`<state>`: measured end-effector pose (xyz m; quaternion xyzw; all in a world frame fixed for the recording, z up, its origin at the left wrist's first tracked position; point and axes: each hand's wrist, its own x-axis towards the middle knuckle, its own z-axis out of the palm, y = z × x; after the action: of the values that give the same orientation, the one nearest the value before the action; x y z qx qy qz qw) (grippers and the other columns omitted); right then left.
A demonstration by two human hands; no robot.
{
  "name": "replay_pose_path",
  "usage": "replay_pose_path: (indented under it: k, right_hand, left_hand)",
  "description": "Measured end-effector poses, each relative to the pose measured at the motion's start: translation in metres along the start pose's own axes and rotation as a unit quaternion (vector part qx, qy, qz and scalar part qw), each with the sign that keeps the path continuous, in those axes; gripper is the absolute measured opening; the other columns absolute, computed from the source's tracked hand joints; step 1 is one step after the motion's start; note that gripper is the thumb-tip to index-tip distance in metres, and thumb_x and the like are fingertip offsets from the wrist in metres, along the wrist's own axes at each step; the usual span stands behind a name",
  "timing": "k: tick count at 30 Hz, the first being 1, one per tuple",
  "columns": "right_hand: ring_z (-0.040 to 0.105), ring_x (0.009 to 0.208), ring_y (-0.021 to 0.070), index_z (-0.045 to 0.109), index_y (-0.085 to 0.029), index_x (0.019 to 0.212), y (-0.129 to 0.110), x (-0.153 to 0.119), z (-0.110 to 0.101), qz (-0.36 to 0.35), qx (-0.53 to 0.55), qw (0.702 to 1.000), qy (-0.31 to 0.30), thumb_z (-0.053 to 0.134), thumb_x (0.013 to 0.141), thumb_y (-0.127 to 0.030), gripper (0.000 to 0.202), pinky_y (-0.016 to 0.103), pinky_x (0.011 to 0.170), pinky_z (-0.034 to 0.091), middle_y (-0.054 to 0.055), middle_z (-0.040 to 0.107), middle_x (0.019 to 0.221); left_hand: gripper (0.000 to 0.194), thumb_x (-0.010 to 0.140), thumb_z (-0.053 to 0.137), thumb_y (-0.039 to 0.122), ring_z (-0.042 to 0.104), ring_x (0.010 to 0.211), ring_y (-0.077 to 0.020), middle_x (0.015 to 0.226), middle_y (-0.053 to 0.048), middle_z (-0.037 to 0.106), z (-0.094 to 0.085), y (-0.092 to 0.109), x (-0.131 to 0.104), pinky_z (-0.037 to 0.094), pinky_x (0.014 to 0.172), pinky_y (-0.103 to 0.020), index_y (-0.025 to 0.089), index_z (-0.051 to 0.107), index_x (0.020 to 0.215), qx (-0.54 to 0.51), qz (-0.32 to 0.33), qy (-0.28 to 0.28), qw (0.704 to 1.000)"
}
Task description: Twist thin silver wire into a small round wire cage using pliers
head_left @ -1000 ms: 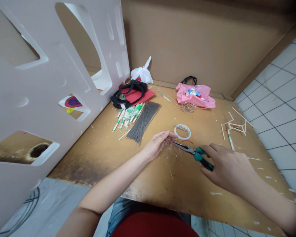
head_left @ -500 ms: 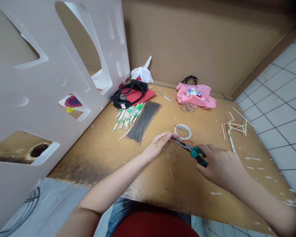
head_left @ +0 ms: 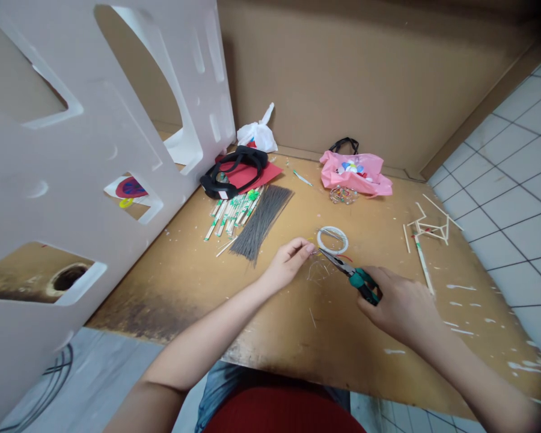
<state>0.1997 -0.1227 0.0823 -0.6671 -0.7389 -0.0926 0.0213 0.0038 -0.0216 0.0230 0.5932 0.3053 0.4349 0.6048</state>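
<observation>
My right hand (head_left: 394, 300) is wrapped round the green and black handles of long-nose pliers (head_left: 356, 278), whose tips point up and left. Pinched between the thumb and fingers of my left hand (head_left: 293, 258) is thin wire (head_left: 319, 267), bent into fine loops that hang over the table. The plier tips lie close to my left fingertips; whether they grip the wire is too small to tell. Just beyond them a white ring-shaped coil (head_left: 332, 240) lies flat, with a short red piece (head_left: 345, 258) beside it.
Left of my hands lie a bundle of grey wires (head_left: 261, 222) and paper-wrapped chopsticks (head_left: 232, 211), with a black head strap (head_left: 234, 171) behind. A pink bag (head_left: 356, 172) and beaded wire piece (head_left: 342, 194) sit further back. At right stands a stick frame (head_left: 433, 228). A white plastic panel (head_left: 94, 150) borders the left.
The plier tips have drawn slightly away from my left fingertips. My left fingers have curled in more, and the wire loops have shifted a little.
</observation>
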Motion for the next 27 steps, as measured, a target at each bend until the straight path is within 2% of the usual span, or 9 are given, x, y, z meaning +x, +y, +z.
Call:
replay_pose_path:
  k: [3,6,9,18,22,27]
  right_hand:
    - [0.060,0.057,0.0160,0.059,-0.022,0.094,0.000,-0.003,0.010,-0.003,-0.003,0.999,0.036,0.051,0.071,-0.030,0.026,0.024,0.048,0.027,0.000,0.067,0.074]
    - [0.060,0.061,0.0171,0.060,-0.020,0.094,0.000,-0.004,0.021,-0.013,-0.038,0.994,0.103,0.053,0.073,-0.035,0.027,0.025,0.048,0.026,0.002,0.065,0.073]
    - [0.059,0.064,0.0176,0.061,-0.018,0.096,0.000,-0.002,0.028,-0.033,-0.074,0.987,0.142,0.052,0.076,-0.039,0.030,0.026,0.050,0.028,0.004,0.065,0.075]
    - [0.059,0.068,0.0180,0.057,-0.018,0.104,-0.007,-0.002,0.026,-0.018,-0.052,0.992,0.116,0.053,0.074,-0.038,0.036,0.027,0.052,0.030,0.003,0.063,0.081]
    - [0.059,0.067,0.0184,0.058,-0.019,0.104,-0.015,-0.006,0.030,0.006,-0.042,0.992,0.121,0.054,0.073,-0.039,0.036,0.028,0.053,0.032,0.002,0.063,0.079]
    - [0.056,0.067,0.0178,0.058,-0.019,0.107,-0.024,-0.008,0.035,0.034,-0.041,0.988,0.147,0.055,0.075,-0.038,0.038,0.028,0.057,0.034,0.004,0.064,0.086]
  left_hand:
    - [0.037,0.081,0.049,0.050,0.042,0.062,-0.0100,0.064,0.002,0.048,-0.001,-0.002,0.001,0.033,0.063,-0.023,0.015,0.055,0.070,0.029,-0.011,-0.016,0.999]
    - [0.038,0.081,0.048,0.051,0.040,0.059,-0.0095,0.063,0.002,0.047,-0.001,-0.005,0.003,0.033,0.061,-0.023,0.015,0.053,0.070,0.000,-0.047,-0.028,0.998]
    - [0.037,0.083,0.046,0.050,0.039,0.058,-0.0095,0.061,0.003,0.043,0.002,-0.007,0.001,0.032,0.059,-0.023,0.016,0.049,0.069,0.003,-0.040,-0.010,0.999]
    - [0.025,0.090,0.039,0.033,0.043,0.066,-0.0112,0.067,0.002,0.045,0.009,-0.003,-0.010,0.034,0.064,-0.023,0.017,0.048,0.073,0.161,0.080,0.078,0.981]
    - [0.025,0.091,0.038,0.032,0.043,0.066,-0.0113,0.067,0.002,0.044,0.010,-0.004,-0.011,0.033,0.064,-0.023,0.018,0.048,0.073,0.179,0.102,0.094,0.974]
    - [0.027,0.091,0.037,0.034,0.042,0.064,-0.0115,0.066,0.002,0.043,0.010,-0.005,-0.012,0.033,0.062,-0.023,0.018,0.048,0.072,0.176,0.098,0.104,0.974]
